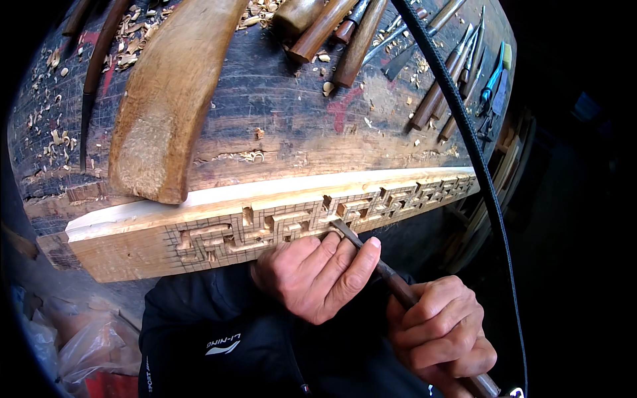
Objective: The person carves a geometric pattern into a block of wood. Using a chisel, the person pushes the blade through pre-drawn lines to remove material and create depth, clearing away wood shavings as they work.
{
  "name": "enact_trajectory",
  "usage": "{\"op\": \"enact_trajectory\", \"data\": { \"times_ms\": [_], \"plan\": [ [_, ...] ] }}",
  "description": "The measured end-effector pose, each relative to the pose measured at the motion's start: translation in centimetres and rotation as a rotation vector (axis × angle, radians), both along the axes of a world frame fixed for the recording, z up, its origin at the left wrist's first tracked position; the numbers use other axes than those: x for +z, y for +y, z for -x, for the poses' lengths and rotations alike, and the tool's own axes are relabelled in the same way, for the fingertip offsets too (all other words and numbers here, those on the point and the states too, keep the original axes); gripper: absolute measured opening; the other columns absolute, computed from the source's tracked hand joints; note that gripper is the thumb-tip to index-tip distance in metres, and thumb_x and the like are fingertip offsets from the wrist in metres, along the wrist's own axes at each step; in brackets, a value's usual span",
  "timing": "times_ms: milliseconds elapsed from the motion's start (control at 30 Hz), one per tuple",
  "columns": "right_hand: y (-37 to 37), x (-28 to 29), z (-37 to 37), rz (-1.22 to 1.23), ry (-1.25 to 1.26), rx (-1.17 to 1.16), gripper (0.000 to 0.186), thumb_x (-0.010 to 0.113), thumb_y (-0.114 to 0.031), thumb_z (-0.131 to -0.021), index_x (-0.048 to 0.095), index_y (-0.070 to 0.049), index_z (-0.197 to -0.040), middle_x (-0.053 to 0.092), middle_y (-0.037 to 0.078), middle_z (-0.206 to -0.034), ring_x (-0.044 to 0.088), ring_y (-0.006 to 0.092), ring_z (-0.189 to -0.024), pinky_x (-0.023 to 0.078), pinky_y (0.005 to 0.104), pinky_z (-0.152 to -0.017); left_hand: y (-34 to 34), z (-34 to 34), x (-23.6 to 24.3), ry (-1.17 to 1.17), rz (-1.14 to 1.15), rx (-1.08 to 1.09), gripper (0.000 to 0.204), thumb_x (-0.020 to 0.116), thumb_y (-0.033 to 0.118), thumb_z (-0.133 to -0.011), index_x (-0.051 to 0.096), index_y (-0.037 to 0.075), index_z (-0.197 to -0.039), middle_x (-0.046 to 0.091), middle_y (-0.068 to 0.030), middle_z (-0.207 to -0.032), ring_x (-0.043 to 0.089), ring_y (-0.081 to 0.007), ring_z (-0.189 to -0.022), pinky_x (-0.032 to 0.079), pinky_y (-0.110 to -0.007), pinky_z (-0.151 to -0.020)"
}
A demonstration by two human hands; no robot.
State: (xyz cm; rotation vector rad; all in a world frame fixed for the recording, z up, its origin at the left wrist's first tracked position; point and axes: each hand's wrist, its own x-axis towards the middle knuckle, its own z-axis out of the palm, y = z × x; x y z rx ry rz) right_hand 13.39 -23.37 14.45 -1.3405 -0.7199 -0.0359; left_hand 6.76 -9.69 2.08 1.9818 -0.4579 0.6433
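Note:
A long pale wooden strip (pixel 133 245) with a carved fret pattern lies along the front edge of the workbench (pixel 279 113). A carving chisel (pixel 391 282) with a dark wooden handle has its blade tip on the carved pattern near the strip's middle. My left hand (pixel 315 275) rests against the strip's front face, its fingers pinching and guiding the blade. My right hand (pixel 441 331) is wrapped around the handle, lower right.
A large curved wooden block (pixel 166 93) lies on the bench behind the strip. Several wooden-handled chisels (pixel 345 33) and more slim tools (pixel 451 79) lie at the back and right. Wood chips (pixel 126 46) are scattered about. A black cable (pixel 464 126) crosses the right side.

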Motion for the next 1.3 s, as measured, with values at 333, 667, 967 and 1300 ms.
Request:
{"op": "enact_trajectory", "data": {
  "times_ms": [333, 667, 967, 1300],
  "plan": [
    [0.8, 0.7, -1.1, 0.122, 0.023, 0.076, 0.031, 0.065, -0.029, -0.115, 0.051, -0.01, -0.094, 0.068, 0.007, -0.067, 0.059, 0.0159, -0.044, 0.045, 0.0269, -0.042, -0.2, 0.0, -0.1, -0.004, 0.002, 0.028, 0.032, 0.076, 0.006, -0.103, 0.071, -0.014, -0.128, 0.081, -0.0191, -0.095, 0.084, -0.0239, -0.087, 0.056, -0.028, -0.059],
    [2.2, 0.2, -0.8, 0.129, 0.05, 0.048, 0.038, 0.068, -0.033, -0.116, 0.05, -0.012, -0.089, 0.065, 0.004, -0.059, 0.056, 0.0105, -0.037, 0.04, 0.0222, -0.035, -0.2, -0.2, 0.1, 0.026, 0.074, 0.05, 0.038, 0.082, 0.005, -0.1, 0.068, -0.016, -0.129, 0.077, -0.0158, -0.088, 0.08, -0.021, -0.078, 0.054, -0.027, -0.058],
    [1.8, 1.8, -2.0, 0.228, 0.168, 0.279, 0.024, 0.066, -0.009, -0.109, 0.049, -0.008, -0.092, 0.068, 0.013, -0.071, 0.059, 0.0207, -0.047, 0.048, 0.0341, -0.045, -0.4, -0.1, 0.0, 0.023, 0.08, 0.068, 0.038, 0.084, 0.004, -0.098, 0.068, -0.016, -0.127, 0.078, -0.0147, -0.087, 0.081, -0.0208, -0.078, 0.053, -0.027, -0.058],
    [0.7, -1.6, 1.2, -0.151, -0.115, -0.052, 0.045, 0.069, -0.041, -0.114, 0.049, -0.013, -0.085, 0.058, -0.001, -0.052, 0.045, 0.0066, -0.032, 0.033, 0.0195, -0.034, -0.6, -0.3, -0.5, -0.091, -0.023, 0.072, 0.03, 0.082, 0.011, -0.103, 0.072, -0.012, -0.12, 0.078, -0.013, -0.081, 0.081, -0.0202, -0.077, 0.055, -0.025, -0.06]
  ]
}}
